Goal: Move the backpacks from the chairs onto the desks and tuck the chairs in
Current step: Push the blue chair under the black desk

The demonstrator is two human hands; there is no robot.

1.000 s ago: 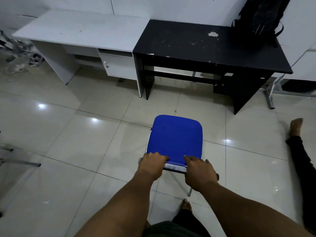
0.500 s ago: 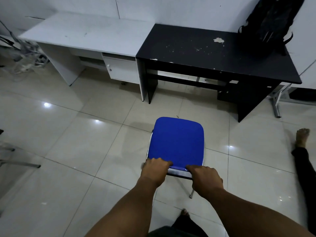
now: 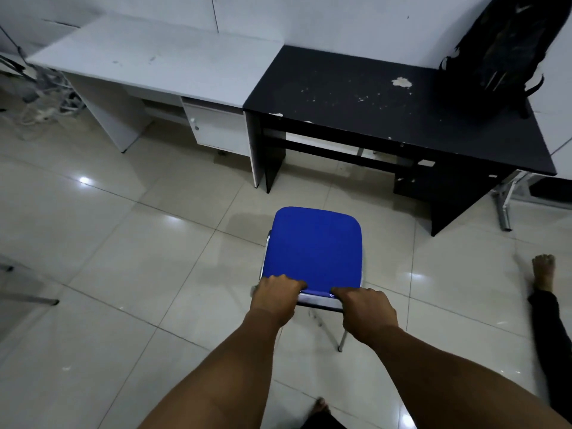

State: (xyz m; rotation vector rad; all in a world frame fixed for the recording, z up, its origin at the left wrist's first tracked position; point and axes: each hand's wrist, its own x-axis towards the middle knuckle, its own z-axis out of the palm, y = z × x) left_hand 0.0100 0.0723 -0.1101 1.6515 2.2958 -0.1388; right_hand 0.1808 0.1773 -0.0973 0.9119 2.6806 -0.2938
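Observation:
A chair with a blue seat [image 3: 314, 247] and a chrome frame stands on the tiled floor a short way in front of the black desk [image 3: 371, 97]. My left hand [image 3: 275, 297] grips the near top edge of the chair on its left side. My right hand [image 3: 365, 311] grips the same edge on the right. A black backpack [image 3: 498, 54] stands on the far right corner of the black desk, leaning on the wall. To the left of that desk, touching it, is a white desk [image 3: 148, 57].
A drawer unit [image 3: 216, 128] sits under the white desk. Cables [image 3: 40, 97] lie on the floor at far left. Another person's leg and bare foot [image 3: 543, 274] lie on the floor at right. Metal chair legs [image 3: 24, 295] show at left. A metal stand [image 3: 503, 209] is right of the black desk.
The chair and both hands have moved forward, closer to the black desk. The grip of both hands on the chair's near edge is unchanged.

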